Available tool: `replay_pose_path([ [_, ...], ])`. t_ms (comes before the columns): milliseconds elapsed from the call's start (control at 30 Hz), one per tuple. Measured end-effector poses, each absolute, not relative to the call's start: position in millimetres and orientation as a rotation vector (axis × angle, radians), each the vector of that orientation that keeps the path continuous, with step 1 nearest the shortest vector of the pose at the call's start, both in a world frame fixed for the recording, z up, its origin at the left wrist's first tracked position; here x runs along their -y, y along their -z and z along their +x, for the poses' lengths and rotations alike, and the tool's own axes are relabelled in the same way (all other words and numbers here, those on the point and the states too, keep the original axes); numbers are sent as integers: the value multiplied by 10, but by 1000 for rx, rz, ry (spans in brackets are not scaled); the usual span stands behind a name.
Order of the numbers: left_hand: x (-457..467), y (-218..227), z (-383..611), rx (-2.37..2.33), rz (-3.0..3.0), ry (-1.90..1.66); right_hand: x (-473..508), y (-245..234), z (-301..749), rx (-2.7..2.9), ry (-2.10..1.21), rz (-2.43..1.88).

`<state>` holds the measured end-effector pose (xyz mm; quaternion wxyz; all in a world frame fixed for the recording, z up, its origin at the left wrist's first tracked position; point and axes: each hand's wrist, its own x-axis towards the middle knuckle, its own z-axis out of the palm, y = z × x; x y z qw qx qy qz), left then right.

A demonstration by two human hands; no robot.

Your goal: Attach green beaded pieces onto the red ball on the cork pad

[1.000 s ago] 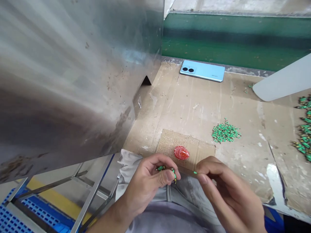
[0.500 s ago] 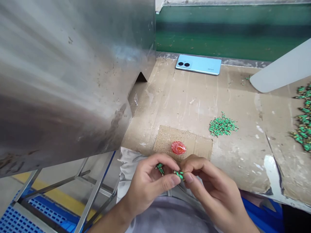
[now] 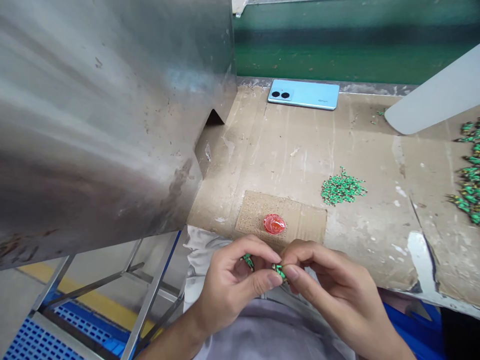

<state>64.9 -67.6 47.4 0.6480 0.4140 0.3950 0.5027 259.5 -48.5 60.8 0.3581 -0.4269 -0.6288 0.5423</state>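
Note:
My left hand (image 3: 240, 282) pinches a small green figurine (image 3: 279, 271) with dark parts between thumb and forefinger. More green figurines (image 3: 248, 260) sit in the curl of that palm. From the other side, the closed thumb and forefinger of my right hand (image 3: 326, 282) meet the pinched piece; what tiny part they grip is hidden. Just beyond the fingers, a red, glossy oval dish (image 3: 275, 224) rests on a cardboard piece (image 3: 311, 225). A pile of tiny green parts (image 3: 343, 188) lies further right on the worktop.
A large metal housing (image 3: 112, 125) fills the left side. A light blue phone (image 3: 303, 95) lies at the back, before a green conveyor belt (image 3: 337, 60). At right are a white rounded object (image 3: 431, 100) and a heap of green figurines (image 3: 470, 175). A blue stool (image 3: 48, 335) stands lower left.
The figurine between my fingertips has turned slightly and my two hands have come a little closer together. The whole view has shifted slightly.

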Motion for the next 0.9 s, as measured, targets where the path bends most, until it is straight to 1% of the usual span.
replay_pose_path([
  [367, 674, -435, 675, -876, 1005, -1169, 497, -629, 2645, 1673, -1492, -1103],
  [667, 654, -456, 695, -890, 1129, -1239, 477, -809, 2715, 1835, -1477, -1073],
  [900, 700, -416, 686, -915, 1180, -1280, 527, -812, 2667, 1765, -1466, -1077],
])
